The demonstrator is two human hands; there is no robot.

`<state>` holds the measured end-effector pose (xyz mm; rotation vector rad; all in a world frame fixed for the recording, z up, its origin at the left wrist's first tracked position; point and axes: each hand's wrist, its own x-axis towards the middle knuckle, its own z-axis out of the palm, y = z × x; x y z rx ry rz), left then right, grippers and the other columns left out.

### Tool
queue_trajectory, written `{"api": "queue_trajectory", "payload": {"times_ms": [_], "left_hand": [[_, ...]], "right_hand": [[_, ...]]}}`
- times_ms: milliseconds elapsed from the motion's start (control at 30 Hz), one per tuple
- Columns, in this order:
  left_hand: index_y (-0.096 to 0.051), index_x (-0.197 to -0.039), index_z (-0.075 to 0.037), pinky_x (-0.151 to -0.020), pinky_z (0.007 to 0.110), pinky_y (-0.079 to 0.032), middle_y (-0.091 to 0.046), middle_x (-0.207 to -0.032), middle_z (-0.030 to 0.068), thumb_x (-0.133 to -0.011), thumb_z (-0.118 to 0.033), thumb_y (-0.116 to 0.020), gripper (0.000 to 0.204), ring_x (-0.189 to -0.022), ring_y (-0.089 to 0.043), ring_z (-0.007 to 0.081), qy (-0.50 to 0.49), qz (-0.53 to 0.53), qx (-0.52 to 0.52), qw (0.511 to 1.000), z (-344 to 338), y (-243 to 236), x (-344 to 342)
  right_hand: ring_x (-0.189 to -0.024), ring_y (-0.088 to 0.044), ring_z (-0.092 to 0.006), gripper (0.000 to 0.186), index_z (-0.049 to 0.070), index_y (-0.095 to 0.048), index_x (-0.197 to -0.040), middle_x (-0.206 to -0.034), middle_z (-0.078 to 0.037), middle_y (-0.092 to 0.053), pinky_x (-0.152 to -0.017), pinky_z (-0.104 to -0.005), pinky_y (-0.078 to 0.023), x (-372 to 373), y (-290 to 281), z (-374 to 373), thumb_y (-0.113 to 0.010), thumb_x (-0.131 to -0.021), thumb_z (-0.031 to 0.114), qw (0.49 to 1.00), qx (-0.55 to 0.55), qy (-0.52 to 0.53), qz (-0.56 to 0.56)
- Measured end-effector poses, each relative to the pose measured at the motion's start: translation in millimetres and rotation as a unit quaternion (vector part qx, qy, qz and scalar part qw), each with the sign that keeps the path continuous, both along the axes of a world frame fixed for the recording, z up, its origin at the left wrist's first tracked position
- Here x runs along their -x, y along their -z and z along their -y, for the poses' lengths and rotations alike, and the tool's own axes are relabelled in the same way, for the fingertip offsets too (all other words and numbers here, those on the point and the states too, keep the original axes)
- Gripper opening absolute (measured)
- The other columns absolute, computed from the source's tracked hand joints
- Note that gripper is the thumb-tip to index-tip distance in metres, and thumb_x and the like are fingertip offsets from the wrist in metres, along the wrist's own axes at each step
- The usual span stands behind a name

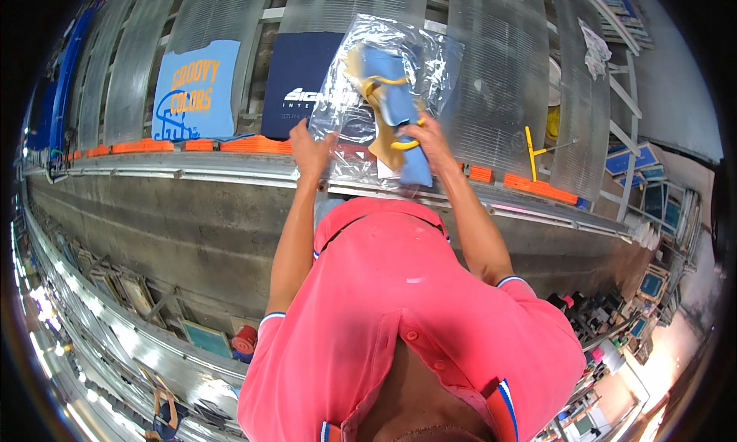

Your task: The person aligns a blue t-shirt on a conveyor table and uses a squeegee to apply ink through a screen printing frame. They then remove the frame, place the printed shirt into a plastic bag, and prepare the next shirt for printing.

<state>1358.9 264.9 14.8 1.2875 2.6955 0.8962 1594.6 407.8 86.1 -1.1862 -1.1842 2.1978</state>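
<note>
At right, the right hand clamped a blurred blue-and-yellow bundle over clear plastic; the left hand met its left edge, grip unclear.

Motion blur softens the blue-and-yellow bundle in the right hand, obscuring its exact kind. Glare-streaked clear plastic film veils the right margin of the navy printed fabric panel. The lower edge crops the pink polo shirt; the distant co-worker appears too small for detail.
</note>
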Motion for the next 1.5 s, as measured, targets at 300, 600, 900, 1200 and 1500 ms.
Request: {"api": "queue_trajectory", "payload": {"times_ms": [300,600,900,1200,1500], "left_hand": [[-0.065,-0.092,0.000,-0.062,0.027,-0.042,-0.059,-0.077,0.0012,-0.082,-0.014,-0.059,0.018,-0.068,-0.050,0.0098,0.078,0.503,-0.009,0.861,-50.7,-11.2,-35.2],[-0.062,-0.098,0.001,-0.067,0.030,-0.052,-0.064,-0.086,0.0089,-0.082,-0.010,-0.055,0.020,-0.079,-0.062,0.0188,-0.042,0.600,-0.123,0.789,-8.0,23.5,70.8],[-0.062,-0.090,0.002,-0.082,0.041,-0.043,-0.060,-0.092,0.0131,-0.074,-0.019,-0.070,0.027,-0.090,-0.055,0.0289,-0.141,-0.023,-0.051,0.988,-2.6,18.6,82.9],[-0.067,-0.108,-0.011,-0.102,0.054,-0.029,-0.049,-0.131,0.0170,-0.071,-0.022,-0.076,0.039,-0.125,-0.040,0.0388,0.217,-0.032,0.015,0.975,-47.7,-25.5,-19.2],[-0.047,-0.134,-0.010,-0.102,0.059,-0.029,-0.035,-0.140,0.0247,-0.071,-0.019,-0.079,0.071,-0.131,-0.031,0.0391,-0.044,-0.019,0.075,0.996,-43.0,-17.9,19.9]], "right_hand": [[-0.122,-0.044,-0.0377,0.079,-0.003,-0.043,-0.122,-0.132,-0.021,-0.043,-0.098,-0.0444,-0.042,34.5,66.9,33.9,-0.083,-0.065,0.034,0.786,-0.423,-0.011,0.450],[-0.084,-0.064,-0.0287,0.045,-0.001,-0.054,-0.104,-0.091,-0.016,-0.064,-0.076,-0.0398,-0.052,-84.0,25.5,-34.0,-0.076,-0.067,0.015,0.887,-0.251,0.234,0.310],[-0.085,-0.062,-0.0248,0.035,-0.005,-0.059,-0.102,-0.102,-0.015,-0.064,-0.076,-0.0429,-0.054,-378.6,6.9,111.8,-0.075,-0.072,0.002,0.688,-0.149,0.665,0.247],[-0.075,-0.066,-0.0281,0.037,-0.005,-0.056,-0.103,-0.091,-0.013,-0.064,-0.065,-0.0426,-0.057,-436.8,47.4,187.8,-0.074,-0.072,0.003,0.608,0.065,0.742,0.276],[-0.087,-0.064,-0.0228,0.039,0.005,-0.057,-0.112,-0.101,-0.010,-0.061,-0.076,-0.0366,-0.055,-270.3,-20.5,50.2,-0.071,-0.077,-0.002,0.786,-0.192,0.575,0.119]]}}
